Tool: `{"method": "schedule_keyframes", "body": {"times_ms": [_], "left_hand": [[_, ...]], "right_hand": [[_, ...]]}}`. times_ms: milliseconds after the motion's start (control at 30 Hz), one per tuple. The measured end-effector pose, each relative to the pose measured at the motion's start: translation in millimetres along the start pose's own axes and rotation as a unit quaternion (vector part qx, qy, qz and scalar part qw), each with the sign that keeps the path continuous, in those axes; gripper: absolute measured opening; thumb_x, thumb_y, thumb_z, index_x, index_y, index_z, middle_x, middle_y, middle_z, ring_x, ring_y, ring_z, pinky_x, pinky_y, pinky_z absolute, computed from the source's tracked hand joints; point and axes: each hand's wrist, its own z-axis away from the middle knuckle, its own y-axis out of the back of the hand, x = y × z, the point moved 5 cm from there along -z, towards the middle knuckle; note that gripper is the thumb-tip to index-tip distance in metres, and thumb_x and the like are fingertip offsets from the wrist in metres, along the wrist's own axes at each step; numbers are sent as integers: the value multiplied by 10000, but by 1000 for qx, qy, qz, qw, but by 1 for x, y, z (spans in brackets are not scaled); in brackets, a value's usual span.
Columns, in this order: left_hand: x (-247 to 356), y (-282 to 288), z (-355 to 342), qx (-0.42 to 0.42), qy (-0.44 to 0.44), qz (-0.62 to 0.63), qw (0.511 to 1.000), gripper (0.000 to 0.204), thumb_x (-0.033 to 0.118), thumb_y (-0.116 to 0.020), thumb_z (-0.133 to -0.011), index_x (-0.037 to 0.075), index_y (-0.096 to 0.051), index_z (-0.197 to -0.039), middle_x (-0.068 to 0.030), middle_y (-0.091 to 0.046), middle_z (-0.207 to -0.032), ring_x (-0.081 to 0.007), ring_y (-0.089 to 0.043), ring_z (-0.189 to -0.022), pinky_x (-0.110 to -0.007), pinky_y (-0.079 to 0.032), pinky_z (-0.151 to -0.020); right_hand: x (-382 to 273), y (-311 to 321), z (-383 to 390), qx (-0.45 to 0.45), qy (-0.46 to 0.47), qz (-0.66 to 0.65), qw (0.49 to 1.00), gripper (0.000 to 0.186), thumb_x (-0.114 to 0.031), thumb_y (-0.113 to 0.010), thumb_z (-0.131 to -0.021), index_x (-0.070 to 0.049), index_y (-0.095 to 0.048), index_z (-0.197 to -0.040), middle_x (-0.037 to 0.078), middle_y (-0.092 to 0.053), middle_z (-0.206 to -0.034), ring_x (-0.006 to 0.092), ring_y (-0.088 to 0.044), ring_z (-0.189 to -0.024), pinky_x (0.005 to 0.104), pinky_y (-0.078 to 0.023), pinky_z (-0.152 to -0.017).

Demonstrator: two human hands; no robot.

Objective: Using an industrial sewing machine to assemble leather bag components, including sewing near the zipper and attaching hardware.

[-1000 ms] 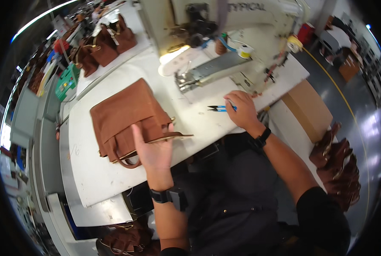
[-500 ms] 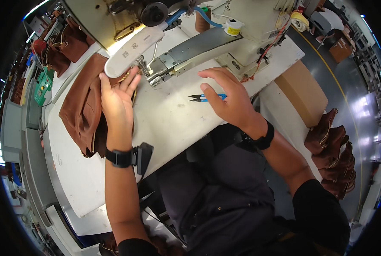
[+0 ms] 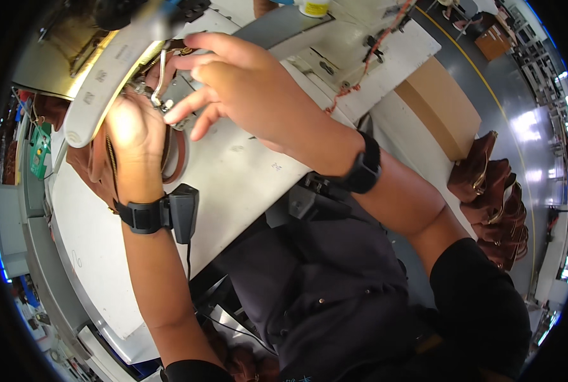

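A brown leather bag (image 3: 88, 167) with a brass zip lies at the sewing machine's left, one side under the white lamp arm (image 3: 100, 95). My left hand (image 3: 134, 124) is palm up between the zip edges, brightly lit. Its fingertips are partly hidden behind the lamp arm and the presser foot (image 3: 160, 102), so its grip is unclear. My right hand (image 3: 233, 83) reaches across the machine's arm with fingers apart around the presser foot; no held thing shows in it. Some brown leather and brass zip show beyond its fingertips. Only a dark tip shows of the thread snips beneath my right wrist.
The machine's grey arm (image 3: 283, 27) runs behind my right hand over the white tabletop (image 3: 233, 172). A cardboard box (image 3: 440, 108) and several brown bags (image 3: 491, 197) are at the right. An orange cord (image 3: 367, 63) hangs by the machine. Black straps circle both wrists.
My right hand has moved left and away from me, from above the snips to the presser foot. My left hand and the bag have shifted further under the machine head. The view has shifted too.
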Motion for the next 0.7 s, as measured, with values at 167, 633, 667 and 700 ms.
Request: {"method": "schedule_keyframes", "body": {"times_ms": [167, 633, 667, 700], "left_hand": [[10, -33, 23, 9, 48, -59, 997, 539, 320, -286, -1161, -53, -471, -1503, -230, -588, -1482, -360, -602, -1325, -466, -469, -1191], [15, -43, 39, 33, 6, 21, 999, 461, 239, -283, -1177, -7, -467, -1521, -169, -560, -1519, -327, -545, -1380, -469, -422, -1214], [18, -52, 40, 43, 1, 18, 999, 468, 251, -290, -1178, -13, -460, -1525, -177, -551, -1528, -335, -542, -1387, -474, -412, -1226], [22, -52, 42, 57, -7, 13, 998, 476, 263, -297, -1178, -19, -453, -1529, -184, -541, -1537, -342, -539, -1395, -479, -402, -1239]], "right_hand": [[4, -6, -11, -56, -59, -51, 995, 615, -71, -445, -1027, 90, -284, -1599, 262, -487, -1541, 400, -775, -957, 386, -615, -637], [19, 0, -52, 97, 66, 176, 977, 223, -71, -529, -948, 22, -701, -1055, 190, -723, -954, 359, -744, -783, 484, -612, -639], [11, 0, -54, 104, 161, 476, 858, 198, -104, -575, -928, -6, -747, -944, 177, -741, -924, 373, -739, -792, 498, -605, -671], [14, -1, -53, 98, 160, 475, 860, 198, -104, -575, -928, -6, -747, -944, 177, -741, -924, 373, -739, -792, 498, -605, -671]]}}
